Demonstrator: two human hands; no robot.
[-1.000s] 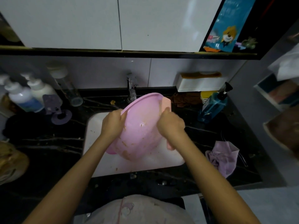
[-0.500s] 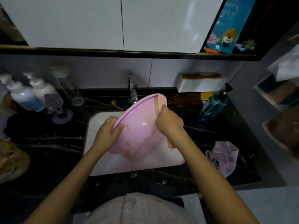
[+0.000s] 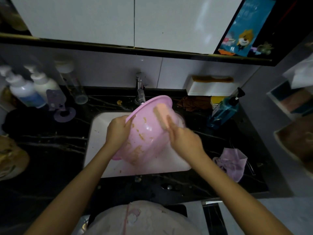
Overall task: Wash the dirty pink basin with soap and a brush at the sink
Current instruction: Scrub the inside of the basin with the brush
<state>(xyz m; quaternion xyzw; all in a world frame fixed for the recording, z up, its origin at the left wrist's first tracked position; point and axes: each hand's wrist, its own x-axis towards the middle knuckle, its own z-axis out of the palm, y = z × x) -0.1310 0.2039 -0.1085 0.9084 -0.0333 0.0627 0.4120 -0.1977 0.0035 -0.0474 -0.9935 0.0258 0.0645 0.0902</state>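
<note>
Over the white sink (image 3: 100, 133), in the middle of the dark tabletop (image 3: 50, 150), the pink basin (image 3: 147, 131) is held tilted, its open side turned toward the person and its lower edge down near the sink floor. The left hand (image 3: 116, 131) grips the basin's left rim, fingers curled over the edge. The right hand (image 3: 184, 141) holds a peach-coloured brush (image 3: 161, 116) against the upper inner wall, just under the far rim. The hand is motion-blurred, so the exact lie of its fingers is hard to read.

By my reading, the wash is in its scrubbing stage and well short of done. Brownish smears (image 3: 136, 150) cling to the lower inner wall, with smaller flecks scattered higher up, and the brush itself looks soiled along one edge. No lather shows on the basin, so I cannot tell whether soap has gone on. A blue pump bottle (image 3: 223, 111) stands on the tabletop to the right, well apart from both hands. Whether the faucet (image 3: 140, 92) behind the basin is running, I cannot tell. Left to do, as I judge it: work the brush down over the dirty lower wall, then rinse.
</note>
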